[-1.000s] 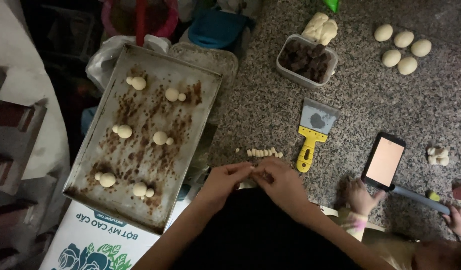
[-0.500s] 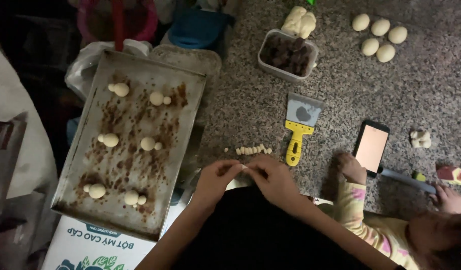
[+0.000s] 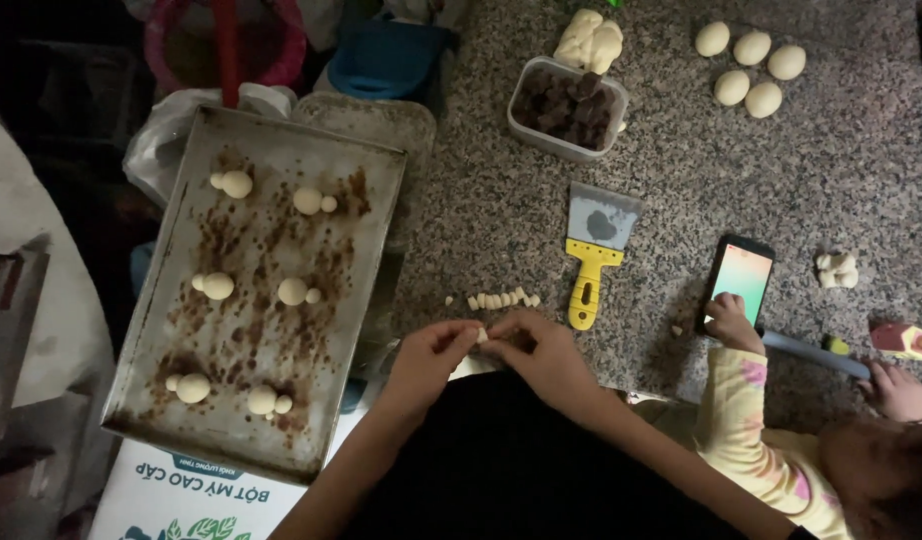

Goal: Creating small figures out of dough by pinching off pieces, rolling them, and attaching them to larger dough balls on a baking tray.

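Note:
My left hand (image 3: 429, 357) and my right hand (image 3: 537, 350) meet at the near edge of the speckled stone counter (image 3: 481, 200), fingertips pinched together on a small pale piece of dough (image 3: 480, 336). Just beyond the fingers lies a short row of small dough bits (image 3: 501, 299). Left of my hands sits a stained metal baking tray (image 3: 331, 170) carrying several shaped dough balls, each with a smaller ball beside it (image 3: 218, 286).
A yellow-handled scraper (image 3: 592, 260) lies right of the dough bits. Behind it are a plastic tub of dark filling (image 3: 567, 108), a dough lump (image 3: 589, 40) and several dough balls (image 3: 747, 65). At right, a child's hand (image 3: 731, 322) touches a lit phone (image 3: 739, 278).
The view has shifted slightly. My hands stay together at the counter edge, working the small dough piece. The child's hand remains at the phone.

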